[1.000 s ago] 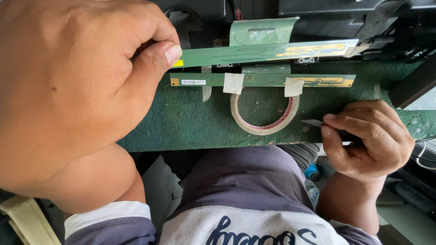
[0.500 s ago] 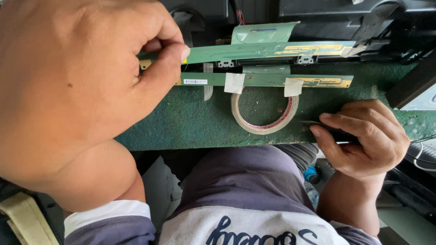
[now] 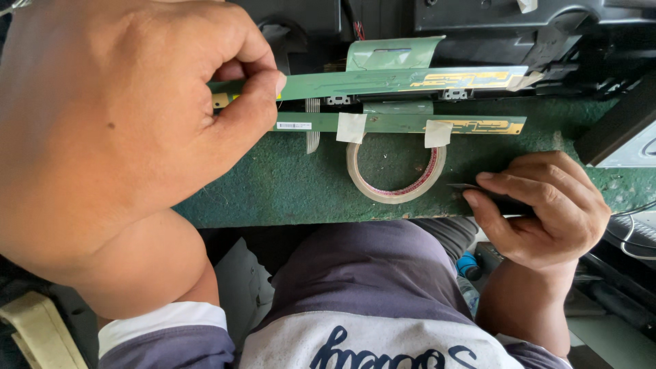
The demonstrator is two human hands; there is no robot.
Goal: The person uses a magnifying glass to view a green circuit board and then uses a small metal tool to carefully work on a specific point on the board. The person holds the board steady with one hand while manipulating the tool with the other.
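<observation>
Between my left hand's [image 3: 116, 130] thumb and curled forefinger, clamped together, sits the left end of a long narrow green circuit-board strip [image 3: 403, 80]; its long axis runs rightward, away from those fingers. Just below it lies a second green strip with two white tape patches [image 3: 396, 124], then a clear tape roll [image 3: 395, 174] on the green felt bench [image 3: 287, 184]. My right hand [image 3: 540, 205] rests further right, fingers closed over a thin dark tool [image 3: 471, 187].

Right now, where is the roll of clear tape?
In the head view, the clear tape roll lies flat on the green felt bench top, centre-right, just below the lower green circuit strip, left of the right hand.
</observation>
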